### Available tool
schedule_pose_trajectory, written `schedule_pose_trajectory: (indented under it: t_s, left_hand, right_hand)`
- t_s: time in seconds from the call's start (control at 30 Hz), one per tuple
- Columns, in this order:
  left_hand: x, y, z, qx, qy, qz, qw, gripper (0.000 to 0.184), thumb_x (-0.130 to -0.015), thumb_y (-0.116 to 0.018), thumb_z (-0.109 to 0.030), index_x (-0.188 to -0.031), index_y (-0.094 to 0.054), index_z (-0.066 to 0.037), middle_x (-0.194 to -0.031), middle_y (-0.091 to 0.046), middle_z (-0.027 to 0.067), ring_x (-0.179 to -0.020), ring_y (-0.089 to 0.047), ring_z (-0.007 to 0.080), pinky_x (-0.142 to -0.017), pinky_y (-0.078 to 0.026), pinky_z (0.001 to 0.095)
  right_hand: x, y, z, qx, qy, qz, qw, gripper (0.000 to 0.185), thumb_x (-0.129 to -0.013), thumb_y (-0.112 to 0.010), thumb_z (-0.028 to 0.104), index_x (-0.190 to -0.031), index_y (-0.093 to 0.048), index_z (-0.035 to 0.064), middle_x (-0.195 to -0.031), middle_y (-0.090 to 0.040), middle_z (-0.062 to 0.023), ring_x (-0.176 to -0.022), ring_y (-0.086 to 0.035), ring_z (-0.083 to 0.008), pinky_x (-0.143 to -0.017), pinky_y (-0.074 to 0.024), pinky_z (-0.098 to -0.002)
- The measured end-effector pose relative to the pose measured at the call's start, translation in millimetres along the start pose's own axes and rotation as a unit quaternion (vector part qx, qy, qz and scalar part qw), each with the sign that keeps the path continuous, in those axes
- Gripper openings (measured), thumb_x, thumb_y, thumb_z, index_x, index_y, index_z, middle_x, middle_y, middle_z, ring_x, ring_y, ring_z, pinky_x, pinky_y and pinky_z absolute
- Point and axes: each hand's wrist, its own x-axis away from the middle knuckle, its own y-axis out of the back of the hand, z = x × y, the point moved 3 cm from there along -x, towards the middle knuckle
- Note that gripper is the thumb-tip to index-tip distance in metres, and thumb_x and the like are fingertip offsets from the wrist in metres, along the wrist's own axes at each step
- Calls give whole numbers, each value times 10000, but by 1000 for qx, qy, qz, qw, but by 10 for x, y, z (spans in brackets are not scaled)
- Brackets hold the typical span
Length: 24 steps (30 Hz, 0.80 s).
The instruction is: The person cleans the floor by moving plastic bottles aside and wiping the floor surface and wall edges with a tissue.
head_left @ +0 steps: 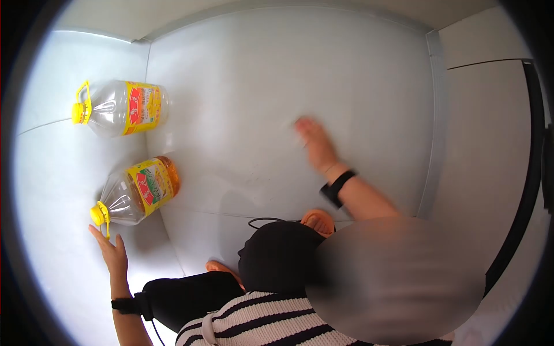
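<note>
Near the left edge of the view, my left hand (113,251) has its fingers apart, with the fingertips at the yellow handle below the cap of a clear oil bottle (122,199). This bottle stands tilted in the view and shows amber oil at its base end. Above it is a second clear bottle (109,104) with a yellow cap, handle and yellow-red label; it looks empty. My right hand (315,144) is over the pale floor right of the middle, blurred by motion, and nothing shows in it.
A pale grey floor (242,115) spreads between walls at the top and left. At the right is a light panel (485,144) with a black edge strip. My knees and orange sandals (318,222) are at the bottom. A blurred round patch covers the lower right.
</note>
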Motion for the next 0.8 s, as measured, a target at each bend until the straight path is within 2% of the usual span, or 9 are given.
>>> schedule_pose_trajectory:
  t_s: [0.07, 0.17, 0.23, 0.27, 0.33, 0.4, 0.5, 0.7, 0.8]
  left_hand:
    - [21, 78, -127, -12, -29, -44, 999, 752, -791, -510, -10, -1393, -60, 24, -1449, -78, 245, -1349, -77, 375, -1094, -118, 427]
    - [123, 276, -757, -50, -127, -75, 988, 782, -735, -511, 19, -1393, -87, 23, -1446, -87, 250, -1351, -68, 377, -1095, -90, 447]
    - [230, 313, -1008, -46, -145, -58, 987, 795, -713, -514, 27, -1391, -97, 26, -1444, -91, 253, -1350, -73, 380, -1094, -83, 456]
    - [243, 293, -1113, -41, -160, -48, 985, 809, -691, -517, 35, -1389, -107, 30, -1442, -95, 256, -1349, -79, 383, -1093, -75, 466]
    - [280, 237, -1189, -51, -170, -28, 984, 821, -685, -517, 53, -1393, -103, 19, -1445, -90, 251, -1349, -79, 383, -1094, -76, 459]
    - [334, 187, -1296, -62, -176, -8, 982, 834, -678, -517, 72, -1397, -100, 8, -1448, -84, 246, -1349, -80, 383, -1095, -76, 453]
    - [375, 185, -1439, -63, -198, 32, 978, 825, -674, -532, 33, -1383, -111, 43, -1431, -107, 274, -1338, -99, 406, -1090, -74, 477]
    - [564, -6, -1601, -47, -201, 69, 976, 825, -676, -552, -1, -1378, -121, 48, -1423, -125, 282, -1330, -125, 416, -1086, -96, 488]
    - [690, -96, -1767, -43, -226, 140, 963, 840, -665, -565, 1, -1379, -125, 42, -1424, -126, 280, -1329, -131, 415, -1083, -105, 493]
  right_hand:
    - [335, -244, 428, 63, 83, 65, 992, 299, -900, -407, 143, -1165, -519, 65, -1219, -504, -124, -1154, -444, -273, -999, -332, -343]
    - [219, 146, 251, -4, 30, 20, 999, 296, -888, -417, 132, -1147, -536, 56, -1213, -512, -122, -1155, -448, -268, -995, -338, -346]
    - [67, 652, -119, -85, -224, -97, 966, 292, -884, -428, 139, -1138, -544, 53, -1209, -517, -129, -1152, -452, -274, -994, -341, -356]
    - [32, 945, -333, -2, -217, -115, 969, 326, -879, -405, 96, -1187, -507, 65, -1244, -492, -131, -1173, -430, -285, -1001, -335, -354]
    - [41, 1321, -955, 301, -108, -123, 939, 405, -853, -340, -1, -1244, -430, 55, -1295, -438, -126, -1214, -380, -303, -1016, -323, -355]
    - [-128, 1722, -1155, 322, -187, -108, 922, 415, -849, -357, -1, -1255, -420, 56, -1332, -401, -118, -1261, -326, -285, -1027, -316, -347]
    - [-52, 1752, -1209, 313, -221, -88, 919, 429, -841, -373, -12, -1263, -407, 59, -1343, -386, -109, -1279, -294, -275, -1037, -309, -340]
    - [54, 1805, -1131, 326, -203, -91, 919, 409, -841, -380, -25, -1241, -406, 57, -1325, -390, -125, -1267, -300, -286, -1017, -336, -355]
    - [-62, 1788, -1146, 310, -220, -66, 923, 398, -848, -376, -22, -1237, -407, 53, -1344, -372, -129, -1287, -280, -282, -1016, -338, -354]
